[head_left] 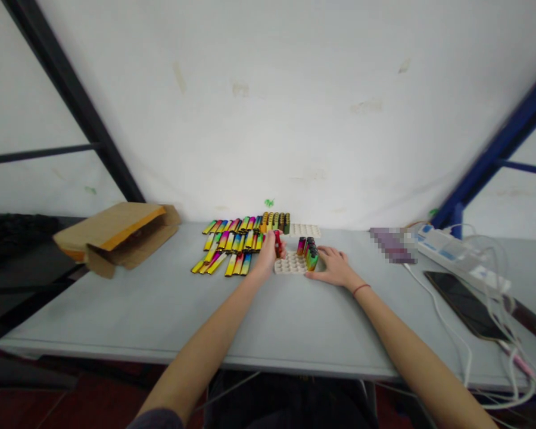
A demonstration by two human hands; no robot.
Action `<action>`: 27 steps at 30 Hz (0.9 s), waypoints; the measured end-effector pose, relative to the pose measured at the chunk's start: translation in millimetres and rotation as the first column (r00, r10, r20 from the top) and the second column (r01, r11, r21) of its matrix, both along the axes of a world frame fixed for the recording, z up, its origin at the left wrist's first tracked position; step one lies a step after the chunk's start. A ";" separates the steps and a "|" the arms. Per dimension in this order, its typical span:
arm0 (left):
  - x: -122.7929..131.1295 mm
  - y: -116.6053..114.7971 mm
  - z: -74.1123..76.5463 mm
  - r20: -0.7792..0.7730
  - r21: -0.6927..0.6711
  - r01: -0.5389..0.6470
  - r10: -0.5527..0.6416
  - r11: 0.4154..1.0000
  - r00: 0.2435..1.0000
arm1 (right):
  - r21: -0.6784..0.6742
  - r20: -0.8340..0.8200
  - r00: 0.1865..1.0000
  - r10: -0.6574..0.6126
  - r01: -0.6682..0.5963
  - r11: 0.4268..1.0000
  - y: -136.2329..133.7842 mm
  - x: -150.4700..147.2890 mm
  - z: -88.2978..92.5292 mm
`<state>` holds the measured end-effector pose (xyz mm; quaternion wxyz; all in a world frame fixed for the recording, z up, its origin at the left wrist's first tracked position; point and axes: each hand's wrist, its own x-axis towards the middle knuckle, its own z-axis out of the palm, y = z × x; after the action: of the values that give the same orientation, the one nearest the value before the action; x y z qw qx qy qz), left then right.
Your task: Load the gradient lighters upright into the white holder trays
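Metallic rainbow cylinders point(312, 258) partly fill a white socketed tray point(290, 266), others point(239, 241) loose, left hand point(267, 252) pinching a red one point(277, 244), right hand point(335, 266) spread.

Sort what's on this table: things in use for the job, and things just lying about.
In use, judging by the hands:
red cylinder in the left hand
white holed tray by the right hand
upright cylinders in that tray
probably the loose shiny cylinders

Lying about, apparently:
dark phone
power strip
cardboard box (role unclear)
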<state>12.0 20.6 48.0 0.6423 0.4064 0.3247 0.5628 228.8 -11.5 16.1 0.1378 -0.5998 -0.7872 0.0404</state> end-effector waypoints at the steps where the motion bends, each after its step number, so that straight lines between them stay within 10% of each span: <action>1: 0.5 -0.1 -0.6 -0.009 0.015 -0.008 0.008 1.000 1.000 | 0.000 0.008 1.000 -0.010 0.010 1.000 0.9 -1.2 0.9; 27: -5.7 0.2 2.2 0.038 -0.196 -0.199 0.210 0.960 0.977 | 0.041 -0.029 0.999 -0.020 0.021 0.999 5.0 0.8 -7.4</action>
<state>6.3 20.7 50.1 0.6260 0.2906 0.3986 0.6039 229.6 -6.5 8.7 0.1618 -0.6040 -0.7797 0.0310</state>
